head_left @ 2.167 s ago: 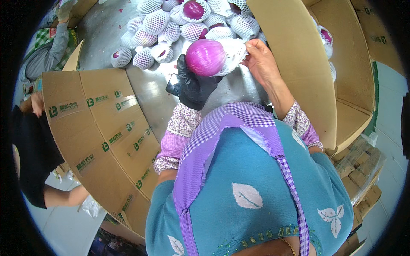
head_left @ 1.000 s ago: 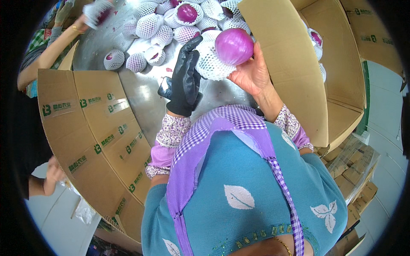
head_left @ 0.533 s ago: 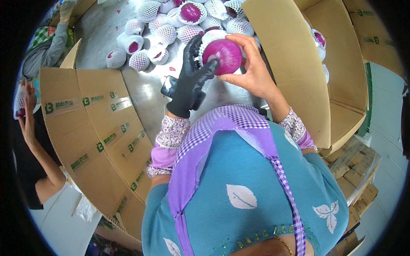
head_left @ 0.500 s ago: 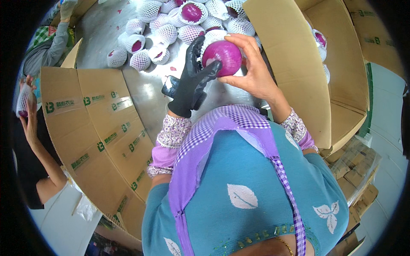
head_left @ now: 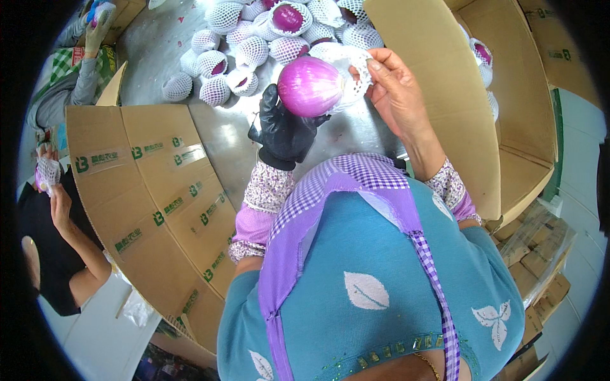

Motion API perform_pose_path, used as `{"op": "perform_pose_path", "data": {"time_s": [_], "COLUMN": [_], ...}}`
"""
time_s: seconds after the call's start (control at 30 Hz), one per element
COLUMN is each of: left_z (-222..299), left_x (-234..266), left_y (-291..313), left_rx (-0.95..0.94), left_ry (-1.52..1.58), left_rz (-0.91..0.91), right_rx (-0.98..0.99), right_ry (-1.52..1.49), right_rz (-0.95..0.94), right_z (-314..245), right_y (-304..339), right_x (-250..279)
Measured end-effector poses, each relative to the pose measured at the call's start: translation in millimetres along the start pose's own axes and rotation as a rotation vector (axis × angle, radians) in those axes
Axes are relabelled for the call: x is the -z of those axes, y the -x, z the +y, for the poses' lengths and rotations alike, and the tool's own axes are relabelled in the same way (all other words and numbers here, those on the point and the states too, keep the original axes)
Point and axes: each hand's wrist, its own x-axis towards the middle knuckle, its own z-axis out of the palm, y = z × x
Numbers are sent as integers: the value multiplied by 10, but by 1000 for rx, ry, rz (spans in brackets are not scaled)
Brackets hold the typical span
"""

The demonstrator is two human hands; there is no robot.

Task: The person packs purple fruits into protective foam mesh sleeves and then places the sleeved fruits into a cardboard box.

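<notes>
A large red onion [head_left: 307, 87] rests in my left hand [head_left: 283, 127], which wears a black glove and has its fingers round the onion's lower left side. My bare right hand [head_left: 397, 92] pinches the edge of a white foam net sleeve [head_left: 351, 76] at the onion's right end. The sleeve is stretched between the onion and my fingertips, and most of the onion's skin is uncovered. Just beyond my hands lies a heap of red onions in white foam nets [head_left: 251, 51] on the metal table [head_left: 219, 124].
An open cardboard box [head_left: 422, 82] at the right has netted onions inside. Another carton [head_left: 146, 184] stands at the left. Past it, one co-worker's hands [head_left: 56, 190] hold a netted onion; a gloved hand [head_left: 98, 28] shows farther back. Stacked cartons [head_left: 534, 260] stand lower right.
The onion has shifted left and turned onto its side in my gloved hand. My right hand has let go of the onion, moved right and drawn the net sleeve out to the side.
</notes>
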Motion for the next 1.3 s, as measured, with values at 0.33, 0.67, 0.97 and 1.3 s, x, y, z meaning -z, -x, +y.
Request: {"op": "perform_pose_path", "data": {"time_s": [0.33,0.67,0.97,1.3], "left_z": [-73,-57,15,-82], "left_x": [-175,-339,-585,-518], "left_y": [27,-87,-106,-159], "left_rx": [-96,-507,-967,-622], "left_ry": [-515,-1204,-1859,-1462], "left_rz": [-32,41,-56,47], "right_rx": [189,950,196,76], "right_ry": [270,1096,628,147], "right_rz": [-24,-105,-183,-38], "right_z": [48,4,-96,98], "right_y": [-104,77,23,61], "right_x": [-10,-86,59,27]}}
